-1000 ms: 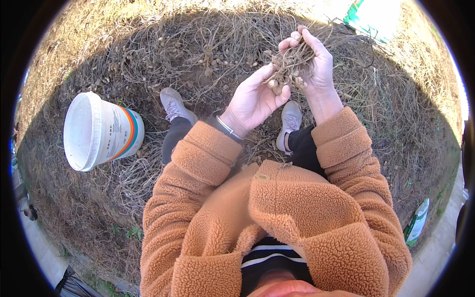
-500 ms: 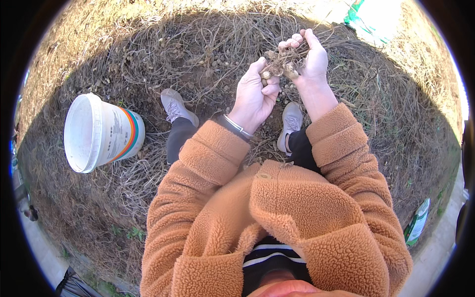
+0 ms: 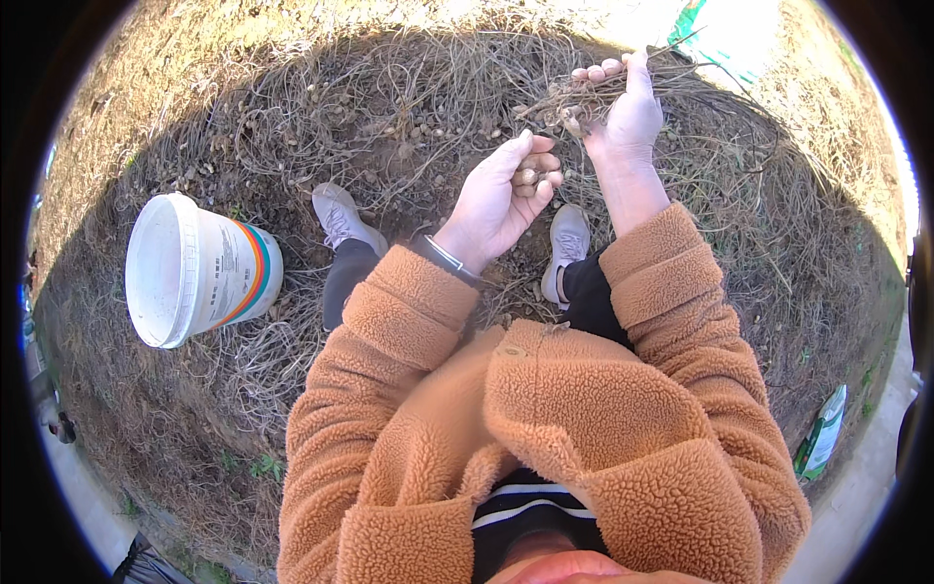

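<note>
Several peanuts (image 3: 526,178) in their shells lie in the curled fingers of my left hand (image 3: 494,201). My right hand (image 3: 629,119), farther out and to the right, is closed around a bundle of dry peanut plants (image 3: 582,97). Thin brown stems trail from that bundle past the hand to the right. A pale pod (image 3: 571,123) hangs among the roots beside the right palm. A small gap separates the two hands. Part of the stems is hidden behind the right hand.
A white bucket (image 3: 209,271) with coloured stripes stands on the left. Dry vines (image 3: 282,360) and scattered pods (image 3: 418,131) cover the soil around my shoes (image 3: 341,216). A green and white bag (image 3: 822,433) lies at the right; a bright sheet (image 3: 730,39) is at the far right.
My hands have moved apart. The left has come nearer with loose peanuts in its fingers, while the right has shifted slightly right and away with the peanut plants.
</note>
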Tool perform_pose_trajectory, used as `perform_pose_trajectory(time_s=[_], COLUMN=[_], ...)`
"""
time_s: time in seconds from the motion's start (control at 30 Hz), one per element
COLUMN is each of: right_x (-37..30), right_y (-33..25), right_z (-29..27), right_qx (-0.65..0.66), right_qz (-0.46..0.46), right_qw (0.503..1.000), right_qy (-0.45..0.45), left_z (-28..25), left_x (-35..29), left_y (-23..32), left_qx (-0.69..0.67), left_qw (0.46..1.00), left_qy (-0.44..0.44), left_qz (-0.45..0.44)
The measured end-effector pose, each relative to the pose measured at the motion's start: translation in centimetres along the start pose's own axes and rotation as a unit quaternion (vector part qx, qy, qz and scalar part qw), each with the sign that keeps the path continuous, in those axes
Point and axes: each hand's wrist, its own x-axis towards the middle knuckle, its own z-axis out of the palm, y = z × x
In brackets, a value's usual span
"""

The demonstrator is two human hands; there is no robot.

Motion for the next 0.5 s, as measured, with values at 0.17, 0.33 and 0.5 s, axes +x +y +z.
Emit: perform_pose_trajectory(time_s=[0.17,0.33,0.5], right_x=[-1.3,-2.1,-2.3], right_y=[0.9,1.7,1.7], right_z=[0.7,1.4,1.6], right_qx=[-0.086,-0.200,-0.194], right_qz=[-0.061,-0.126,-0.121], right_qw=[0.994,0.968,0.966], right_qy=[-0.043,-0.082,-0.119], left_z=[1.3,1.0,0.5], left_x=[-0.1,0.5,0.7], left_y=[-0.6,-0.1,0.2], left_qx=[-0.034,-0.022,-0.107], left_qw=[0.999,0.999,0.993], left_qy=[-0.031,-0.011,-0.051], left_qz=[0.015,0.048,0.014])
